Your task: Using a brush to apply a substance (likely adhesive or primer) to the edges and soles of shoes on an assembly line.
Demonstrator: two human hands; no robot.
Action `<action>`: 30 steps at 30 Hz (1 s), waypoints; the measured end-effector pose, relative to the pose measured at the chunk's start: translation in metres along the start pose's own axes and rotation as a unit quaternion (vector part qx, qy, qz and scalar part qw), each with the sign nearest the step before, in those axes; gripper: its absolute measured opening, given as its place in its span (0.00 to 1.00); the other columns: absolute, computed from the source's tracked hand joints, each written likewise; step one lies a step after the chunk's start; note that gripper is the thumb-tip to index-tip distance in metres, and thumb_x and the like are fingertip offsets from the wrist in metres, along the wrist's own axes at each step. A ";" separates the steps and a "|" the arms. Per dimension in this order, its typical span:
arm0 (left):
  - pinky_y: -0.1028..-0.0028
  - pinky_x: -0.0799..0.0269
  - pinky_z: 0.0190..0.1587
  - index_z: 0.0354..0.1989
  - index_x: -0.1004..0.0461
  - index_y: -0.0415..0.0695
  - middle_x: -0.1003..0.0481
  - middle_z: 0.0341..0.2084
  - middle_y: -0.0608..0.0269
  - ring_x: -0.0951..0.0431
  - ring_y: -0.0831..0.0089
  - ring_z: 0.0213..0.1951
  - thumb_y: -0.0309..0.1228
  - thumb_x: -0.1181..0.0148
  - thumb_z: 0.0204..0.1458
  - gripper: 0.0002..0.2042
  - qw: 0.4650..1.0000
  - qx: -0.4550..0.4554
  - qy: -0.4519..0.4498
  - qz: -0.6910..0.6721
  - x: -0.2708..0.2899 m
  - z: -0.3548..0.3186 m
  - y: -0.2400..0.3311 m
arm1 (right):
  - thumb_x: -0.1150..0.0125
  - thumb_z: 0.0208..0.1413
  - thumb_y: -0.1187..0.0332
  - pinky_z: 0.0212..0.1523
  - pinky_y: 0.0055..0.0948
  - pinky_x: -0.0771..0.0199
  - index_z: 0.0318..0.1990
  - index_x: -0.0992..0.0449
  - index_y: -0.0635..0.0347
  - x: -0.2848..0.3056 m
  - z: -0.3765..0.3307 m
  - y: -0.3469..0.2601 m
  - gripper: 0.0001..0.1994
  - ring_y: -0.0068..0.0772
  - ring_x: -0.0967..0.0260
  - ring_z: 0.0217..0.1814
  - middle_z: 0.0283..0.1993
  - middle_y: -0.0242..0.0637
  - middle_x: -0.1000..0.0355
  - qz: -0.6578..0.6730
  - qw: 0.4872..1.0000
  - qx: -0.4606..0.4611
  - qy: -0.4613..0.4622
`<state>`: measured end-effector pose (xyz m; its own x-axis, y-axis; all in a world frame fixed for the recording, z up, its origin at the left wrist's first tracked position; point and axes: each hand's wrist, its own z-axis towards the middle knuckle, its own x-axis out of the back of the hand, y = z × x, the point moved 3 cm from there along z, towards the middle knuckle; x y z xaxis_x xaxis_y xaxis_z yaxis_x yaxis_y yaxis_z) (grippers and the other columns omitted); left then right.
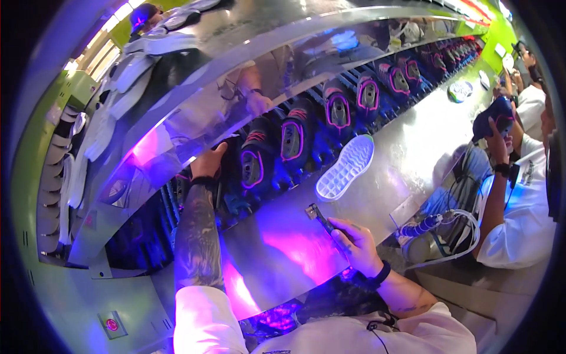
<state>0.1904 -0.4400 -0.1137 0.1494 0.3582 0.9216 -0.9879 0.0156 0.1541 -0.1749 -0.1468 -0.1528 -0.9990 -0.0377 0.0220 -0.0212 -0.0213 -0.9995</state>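
My right hand [358,246] is closed around the dark handle of a small brush [322,219], thumb along it, its pale head pointing up and left above the metal bench. A white shoe sole [345,167] with a grid of square hollows lies on the bench just beyond the brush. My left hand [207,163] reaches to the row of shoes under the curved metal hood. Its thumb sticks out, but its fingers are hidden, so what it touches cannot be made out. Nearest to it on the right is a dark shoe with pink trim [252,167].
More dark shoes with pink trim [338,112] run along the line to the far right. The metal hood [283,74] curves above them, with white soles [131,82] on top. At right, a co-worker's hand holds a dark shoe [494,120]. A round pad [460,91] lies farther along the bench.
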 end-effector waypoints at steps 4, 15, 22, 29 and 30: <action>0.65 0.25 0.49 0.54 0.22 0.36 0.18 0.42 0.55 0.17 0.62 0.43 0.49 0.29 0.57 0.27 0.915 0.122 0.033 -0.384 0.021 -0.061 -0.023 | 0.40 0.70 0.70 0.44 0.23 0.25 0.63 0.22 0.63 0.006 -0.012 0.006 0.16 0.18 0.26 0.43 0.44 0.30 0.21 0.002 0.996 -0.087 -0.003; 0.56 0.26 0.60 0.72 0.45 0.32 0.32 0.60 0.49 0.26 0.59 0.61 0.54 0.21 0.44 0.55 0.868 0.038 0.146 -0.473 0.229 -0.316 0.024 | 0.34 0.64 0.71 0.51 0.30 0.23 0.61 0.22 0.65 -0.016 -0.017 -0.020 0.18 0.28 0.22 0.49 0.50 0.39 0.19 -0.094 0.993 -0.040 -0.057; 0.48 0.29 0.62 0.57 0.26 0.37 0.25 0.54 0.45 0.23 0.50 0.56 0.50 0.31 0.46 0.34 0.958 -0.154 0.004 -0.242 0.200 -0.478 0.038 | 0.36 0.66 0.67 0.47 0.38 0.18 0.61 0.20 0.57 -0.102 -0.068 -0.086 0.18 0.39 0.20 0.50 0.52 0.44 0.20 -0.165 0.964 0.021 -0.208; 0.54 0.45 0.73 0.74 0.45 0.51 0.33 0.68 0.62 0.27 0.63 0.65 0.40 0.55 0.69 0.26 0.927 -0.220 0.075 -0.294 0.196 -0.527 0.063 | 0.36 0.65 0.67 0.39 0.32 0.19 0.58 0.20 0.60 -0.145 -0.062 -0.062 0.16 0.36 0.18 0.42 0.47 0.42 0.19 -0.190 0.955 -0.087 -0.212; 0.53 0.45 0.73 0.73 0.43 0.53 0.33 0.68 0.64 0.28 0.64 0.65 0.41 0.55 0.69 0.25 0.930 -0.267 0.087 -0.237 0.195 -0.530 0.065 | 0.37 0.65 0.69 0.44 0.34 0.19 0.57 0.19 0.62 -0.148 -0.060 -0.056 0.16 0.37 0.18 0.43 0.47 0.46 0.18 -0.209 0.955 -0.009 -0.211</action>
<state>0.1338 0.1259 -0.1128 0.6102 0.3373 0.7168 -0.6994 0.6544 0.2875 -0.0286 -0.0805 -0.1009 -0.7987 -0.4286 0.4224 -0.4201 -0.1054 -0.9013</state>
